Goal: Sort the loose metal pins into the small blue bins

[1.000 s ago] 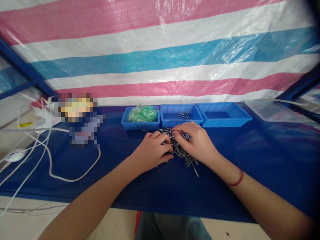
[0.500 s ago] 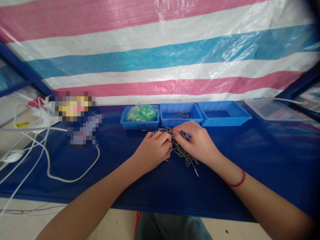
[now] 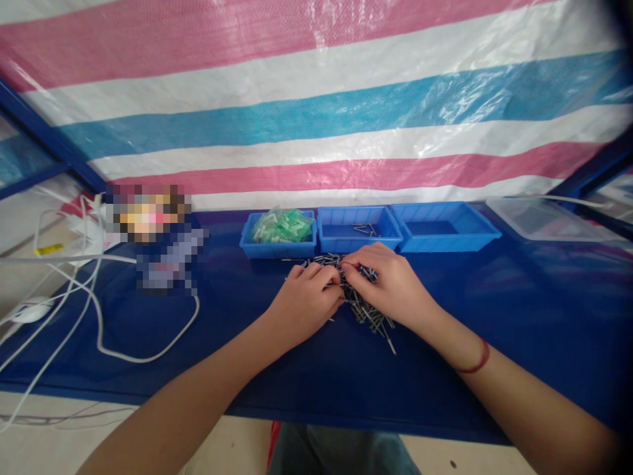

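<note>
A heap of thin dark metal pieces like screws or rivets [image 3: 366, 310] lies on the blue tabletop [image 3: 306, 369]. My left hand [image 3: 309, 297] is at the heap's left side, its fingers curled and bunched; whatever they hold is hidden. Over the heap's right side rests my right hand [image 3: 388, 280], thumb and forefinger pinched together close to the left fingers. Anything in that pinch is too small to make out. A few similar metal pieces [image 3: 364, 229] lie in the middle blue bin [image 3: 336, 244], just behind my hands.
A left blue bin [image 3: 277, 250] holds green and clear plastic bags [image 3: 281, 226]. To the right stands another blue bin [image 3: 450, 243], beside a clear plastic lid [image 3: 534, 221]. White cables [image 3: 148, 359] and blurred-out items [image 3: 168, 260] lie left. A striped sheet [image 3: 316, 125] hangs behind.
My left hand has shifted slightly to the right over the heap, its fingers a little more bent. My right hand stays pinched in nearly the same place. The camera view has tilted very slightly.
</note>
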Motion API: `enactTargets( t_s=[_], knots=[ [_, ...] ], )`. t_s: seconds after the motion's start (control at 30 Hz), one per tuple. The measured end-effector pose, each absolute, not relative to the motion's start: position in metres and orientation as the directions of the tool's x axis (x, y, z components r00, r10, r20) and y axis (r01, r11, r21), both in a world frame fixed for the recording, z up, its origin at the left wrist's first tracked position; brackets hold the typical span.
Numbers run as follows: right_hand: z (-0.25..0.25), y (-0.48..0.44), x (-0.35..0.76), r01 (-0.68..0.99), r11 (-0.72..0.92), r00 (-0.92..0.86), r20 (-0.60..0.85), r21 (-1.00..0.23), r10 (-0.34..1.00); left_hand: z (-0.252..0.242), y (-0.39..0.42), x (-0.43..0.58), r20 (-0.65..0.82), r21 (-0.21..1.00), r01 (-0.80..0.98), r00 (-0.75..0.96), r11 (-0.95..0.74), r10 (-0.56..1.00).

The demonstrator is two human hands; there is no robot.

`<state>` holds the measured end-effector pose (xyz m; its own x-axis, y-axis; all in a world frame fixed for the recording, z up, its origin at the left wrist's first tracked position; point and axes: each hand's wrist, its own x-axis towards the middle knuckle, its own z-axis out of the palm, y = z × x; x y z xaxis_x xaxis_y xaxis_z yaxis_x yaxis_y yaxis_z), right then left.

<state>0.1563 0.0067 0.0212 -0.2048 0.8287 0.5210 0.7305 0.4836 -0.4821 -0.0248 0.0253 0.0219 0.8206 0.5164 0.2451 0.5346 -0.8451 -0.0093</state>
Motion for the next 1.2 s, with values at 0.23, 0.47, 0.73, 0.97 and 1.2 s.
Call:
enactTargets(
  t_s=[0.23,0.47,0.73,0.97,1.2],
  knots=[
    [0.025,0.004,0.153,0.649,0.549,-0.318,0.467,-0.527,0.825,0.033,0.037,-0.033,0.390,0.307,0.567,0.658,-0.764,0.644],
    [0.024,0.004,0.153,0.624,0.554,-0.334,0.453,-0.551,0.827,0.028,0.033,-0.025,0.331,0.799,0.314,0.482,-0.513,0.811],
    [0.028,-0.001,0.151,0.583,0.528,-0.245,0.486,-0.618,0.839,0.030,0.034,-0.026,0.277,0.911,0.175,0.410,-0.372,0.869],
    [0.026,-0.002,0.146,0.544,0.516,-0.283,0.433,-0.662,0.855,0.030,0.032,-0.021,0.125,0.988,0.038,0.377,-0.150,0.918],
    [0.025,-0.001,0.143,0.440,0.424,-0.230,0.356,-0.792,0.905,0.032,0.033,-0.024,0.191,0.967,0.084,0.386,-0.241,0.902]
  ],
)
